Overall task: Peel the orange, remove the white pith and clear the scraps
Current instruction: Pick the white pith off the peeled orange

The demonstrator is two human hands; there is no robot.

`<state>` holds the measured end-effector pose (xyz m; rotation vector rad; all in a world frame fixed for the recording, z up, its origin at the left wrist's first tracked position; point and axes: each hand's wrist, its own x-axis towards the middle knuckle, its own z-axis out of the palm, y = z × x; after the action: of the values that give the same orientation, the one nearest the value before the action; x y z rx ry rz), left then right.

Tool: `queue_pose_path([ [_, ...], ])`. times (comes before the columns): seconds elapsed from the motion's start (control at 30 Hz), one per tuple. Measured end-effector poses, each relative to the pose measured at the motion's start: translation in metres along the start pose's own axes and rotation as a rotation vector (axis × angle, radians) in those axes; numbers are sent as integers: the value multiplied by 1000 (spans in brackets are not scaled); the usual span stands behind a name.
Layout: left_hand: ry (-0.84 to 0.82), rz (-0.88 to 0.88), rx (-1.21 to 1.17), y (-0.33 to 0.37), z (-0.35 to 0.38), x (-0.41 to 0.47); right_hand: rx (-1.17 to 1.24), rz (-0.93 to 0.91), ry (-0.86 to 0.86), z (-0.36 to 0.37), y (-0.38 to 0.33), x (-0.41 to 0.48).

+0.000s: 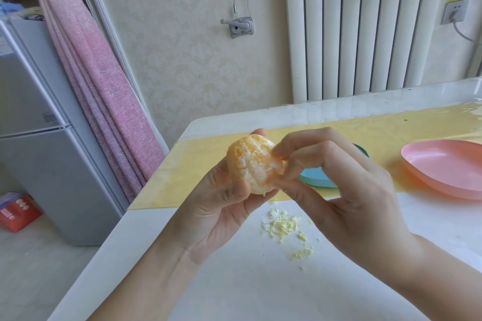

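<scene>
White-flecked orange (pixel 250 164) gripped in left hand (pixel 216 214) — right hand (pixel 347 190) pinching its pith (pixel 260 173).

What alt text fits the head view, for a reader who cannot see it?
A left hand holds a peeled orange above a white table while the right hand pinches at its surface; pith scraps lie beneath.

Bright, soft daylight all over, barely any shadows. Glare on the glossy yellow mat (pixel 443 122) far right. Slightly soft and smeary overall, with fisheye bending at the edges.
</scene>
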<state>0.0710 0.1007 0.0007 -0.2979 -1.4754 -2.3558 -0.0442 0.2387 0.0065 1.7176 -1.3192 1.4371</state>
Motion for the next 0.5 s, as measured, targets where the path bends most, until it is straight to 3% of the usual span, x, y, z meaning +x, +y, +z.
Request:
queue_pose_path([
  [0.5,53,14,-7,2,2,0,81,87,4,0,0,1],
])
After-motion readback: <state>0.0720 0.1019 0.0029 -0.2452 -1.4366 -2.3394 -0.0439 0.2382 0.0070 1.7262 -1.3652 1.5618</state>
